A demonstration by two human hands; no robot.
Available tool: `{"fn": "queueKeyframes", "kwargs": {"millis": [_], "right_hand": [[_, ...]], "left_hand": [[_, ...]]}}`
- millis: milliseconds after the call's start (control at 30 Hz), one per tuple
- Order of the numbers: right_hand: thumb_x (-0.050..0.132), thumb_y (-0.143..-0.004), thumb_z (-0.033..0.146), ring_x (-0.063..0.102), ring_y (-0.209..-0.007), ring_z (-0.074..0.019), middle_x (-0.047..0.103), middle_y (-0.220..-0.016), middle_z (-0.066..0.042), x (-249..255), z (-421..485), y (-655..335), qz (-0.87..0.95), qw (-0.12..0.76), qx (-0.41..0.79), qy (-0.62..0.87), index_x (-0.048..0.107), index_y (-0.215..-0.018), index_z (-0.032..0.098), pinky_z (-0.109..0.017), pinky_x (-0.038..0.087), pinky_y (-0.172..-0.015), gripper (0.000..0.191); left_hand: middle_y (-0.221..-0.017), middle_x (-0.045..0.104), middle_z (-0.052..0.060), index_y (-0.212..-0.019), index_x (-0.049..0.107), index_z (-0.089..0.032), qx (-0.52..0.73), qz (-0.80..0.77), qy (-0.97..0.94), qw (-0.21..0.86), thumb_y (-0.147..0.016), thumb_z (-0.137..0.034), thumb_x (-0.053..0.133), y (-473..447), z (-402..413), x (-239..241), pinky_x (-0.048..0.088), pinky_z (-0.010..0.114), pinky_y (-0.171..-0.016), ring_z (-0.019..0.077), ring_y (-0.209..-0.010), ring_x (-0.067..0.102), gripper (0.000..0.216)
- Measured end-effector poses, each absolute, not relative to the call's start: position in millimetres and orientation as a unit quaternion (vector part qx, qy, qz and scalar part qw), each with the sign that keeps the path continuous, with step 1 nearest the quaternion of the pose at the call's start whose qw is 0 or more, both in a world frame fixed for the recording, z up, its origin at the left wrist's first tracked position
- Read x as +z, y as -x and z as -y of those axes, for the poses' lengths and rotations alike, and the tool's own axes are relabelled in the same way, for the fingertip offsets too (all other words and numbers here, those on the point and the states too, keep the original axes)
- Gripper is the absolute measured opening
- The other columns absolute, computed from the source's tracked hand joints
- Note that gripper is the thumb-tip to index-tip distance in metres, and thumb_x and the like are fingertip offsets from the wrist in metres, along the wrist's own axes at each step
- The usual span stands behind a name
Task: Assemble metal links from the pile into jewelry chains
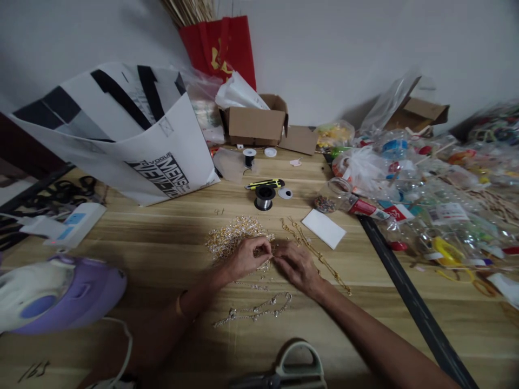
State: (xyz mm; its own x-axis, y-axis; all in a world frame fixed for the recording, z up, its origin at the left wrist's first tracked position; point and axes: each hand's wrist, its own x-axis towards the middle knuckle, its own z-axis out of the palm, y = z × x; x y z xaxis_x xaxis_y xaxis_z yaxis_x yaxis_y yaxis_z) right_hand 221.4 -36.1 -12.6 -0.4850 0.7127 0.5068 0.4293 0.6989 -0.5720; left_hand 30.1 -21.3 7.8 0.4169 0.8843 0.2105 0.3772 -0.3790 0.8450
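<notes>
At the middle of the wooden table my left hand (250,254) pinches thumb and finger together, close to the pinched fingertips of my right hand (298,266). Whatever sits between the fingertips is too small to make out. Just behind the left hand lies a pile of small gold and silver beads or chain pieces (227,236). Gold chains (314,249) run along the table beside my right hand. Nearer to me lies a silver chain (259,310) with small ornaments, curved in a loop. A shorter silver chain piece (257,286) rests just below the hands.
Scissors (300,364) lie at the near edge. Behind the pile are a wire spool (265,199), a yellow utility knife (265,184) and a white card (323,228). A purple iron (77,294) stands left; plastic bottles (441,213) crowd the right. A cardboard box (257,124) is behind.
</notes>
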Motion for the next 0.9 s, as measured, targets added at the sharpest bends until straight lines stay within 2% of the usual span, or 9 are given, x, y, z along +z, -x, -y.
{"fn": "queueKeyframes", "kwargs": {"millis": [267, 667, 767, 900], "right_hand": [[0.051, -0.090, 0.022, 0.059, -0.082, -0.0180, 0.064, -0.088, -0.007, -15.7, 35.1, -223.6, 0.843, 0.378, 0.186, 0.334, 0.061, -0.092, 0.019, -0.032, 0.048, -0.074, 0.010], [0.048, -0.091, 0.024, 0.058, -0.081, -0.0181, 0.062, -0.085, -0.007, -17.2, 35.0, -224.2, 0.841, 0.372, 0.201, 0.337, 0.061, -0.092, 0.019, -0.032, 0.048, -0.072, 0.014], [0.047, -0.092, 0.026, 0.057, -0.080, -0.0179, 0.062, -0.085, -0.007, -16.8, 35.2, -223.6, 0.839, 0.374, 0.196, 0.344, 0.061, -0.091, 0.019, -0.032, 0.048, -0.072, 0.016], [0.046, -0.092, 0.025, 0.057, -0.079, -0.0177, 0.062, -0.084, -0.007, -14.3, 35.9, -222.9, 0.833, 0.383, 0.196, 0.347, 0.060, -0.090, 0.018, -0.031, 0.048, -0.070, 0.016]], "left_hand": [[-0.068, 0.063, 0.000, -0.068, 0.061, -0.015, 0.342, -0.415, -0.750, 0.386, -0.071, -0.007, 0.061, -31.1, 20.4, 13.0, 0.045, 0.022, -0.067, 0.0117, -0.067, 0.059, 0.008], [-0.072, 0.065, 0.001, -0.075, 0.063, -0.014, 0.327, -0.412, -0.758, 0.386, -0.074, -0.011, 0.059, -30.4, 17.8, 8.7, 0.047, 0.022, -0.066, 0.0121, -0.069, 0.061, 0.005], [-0.076, 0.067, 0.002, -0.078, 0.063, -0.015, 0.330, -0.427, -0.763, 0.356, -0.073, -0.006, 0.058, -29.6, 17.0, 12.9, 0.047, 0.022, -0.068, 0.0125, -0.071, 0.062, 0.011], [-0.077, 0.066, 0.004, -0.079, 0.063, -0.014, 0.355, -0.452, -0.778, 0.253, -0.078, -0.009, 0.057, -27.3, 17.4, 24.1, 0.046, 0.024, -0.069, 0.0133, -0.071, 0.060, 0.008]]}}
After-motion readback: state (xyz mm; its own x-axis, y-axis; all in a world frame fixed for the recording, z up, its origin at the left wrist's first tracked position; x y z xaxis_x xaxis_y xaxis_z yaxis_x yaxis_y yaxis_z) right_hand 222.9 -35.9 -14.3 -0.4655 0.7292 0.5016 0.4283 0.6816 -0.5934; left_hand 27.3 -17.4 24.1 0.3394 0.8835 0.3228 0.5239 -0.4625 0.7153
